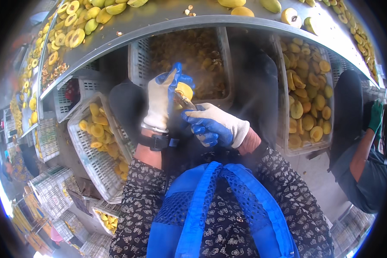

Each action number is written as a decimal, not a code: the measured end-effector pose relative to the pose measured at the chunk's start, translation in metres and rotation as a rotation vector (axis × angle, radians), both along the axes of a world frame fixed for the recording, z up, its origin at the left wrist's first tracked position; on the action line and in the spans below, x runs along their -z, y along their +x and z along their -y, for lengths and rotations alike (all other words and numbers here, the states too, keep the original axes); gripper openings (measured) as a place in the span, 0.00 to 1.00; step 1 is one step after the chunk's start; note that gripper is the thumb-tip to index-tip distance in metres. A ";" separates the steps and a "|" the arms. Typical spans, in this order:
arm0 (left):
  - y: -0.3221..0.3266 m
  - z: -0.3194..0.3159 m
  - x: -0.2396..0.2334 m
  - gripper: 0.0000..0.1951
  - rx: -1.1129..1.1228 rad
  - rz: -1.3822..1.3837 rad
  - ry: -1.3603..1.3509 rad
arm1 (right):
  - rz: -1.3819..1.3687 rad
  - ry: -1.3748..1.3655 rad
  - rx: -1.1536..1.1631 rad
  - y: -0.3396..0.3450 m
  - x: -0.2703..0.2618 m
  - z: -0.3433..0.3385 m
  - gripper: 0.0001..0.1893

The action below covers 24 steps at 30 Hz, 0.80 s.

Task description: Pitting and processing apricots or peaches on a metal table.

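My left hand [167,93], in a white knit glove with blue-coated palm and fingers, holds a halved yellow stone fruit [184,90], probably a peach. The metal end of a small hand tool [187,102] meets the fruit's near side; its exact kind is unclear. Around the tool's handle, my right hand [214,124] is closed in a matching glove. Both hands are above my lap, just short of a white plastic crate [225,61] holding fruit scraps. Part of the cut fruit is hidden by my left fingers.
A metal-edged worktable [167,24] carries cut and whole fruit beyond the crate. Crates of fruit halves stand at my left [80,154] and right [285,129]. A co-worker's green-gloved hand [376,114] shows at far right. More crates [54,190] stand behind on the left.
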<state>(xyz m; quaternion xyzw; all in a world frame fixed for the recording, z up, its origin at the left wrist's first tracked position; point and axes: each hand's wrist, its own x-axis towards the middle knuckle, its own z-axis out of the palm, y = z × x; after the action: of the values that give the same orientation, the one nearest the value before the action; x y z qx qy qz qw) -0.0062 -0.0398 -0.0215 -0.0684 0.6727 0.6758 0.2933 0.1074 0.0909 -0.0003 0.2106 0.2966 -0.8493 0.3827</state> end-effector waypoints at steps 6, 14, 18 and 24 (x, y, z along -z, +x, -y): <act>0.001 0.006 0.008 0.18 0.060 0.094 0.068 | -0.056 0.242 -0.036 0.002 0.001 0.010 0.12; 0.014 0.008 0.019 0.19 -0.029 0.111 0.329 | -0.114 0.358 -0.005 -0.002 -0.002 0.012 0.10; 0.014 0.001 0.009 0.15 -0.088 0.022 0.246 | -0.103 0.096 0.065 0.004 -0.003 0.006 0.11; 0.014 0.004 0.006 0.12 0.064 -0.135 0.111 | 0.121 -0.349 0.080 0.008 0.012 -0.006 0.10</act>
<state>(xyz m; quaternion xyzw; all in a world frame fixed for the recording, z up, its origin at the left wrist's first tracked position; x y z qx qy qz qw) 0.0083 -0.0436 -0.0280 0.0152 0.6541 0.7056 0.2722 0.1157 0.0969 -0.0126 0.2034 0.1123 -0.8881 0.3965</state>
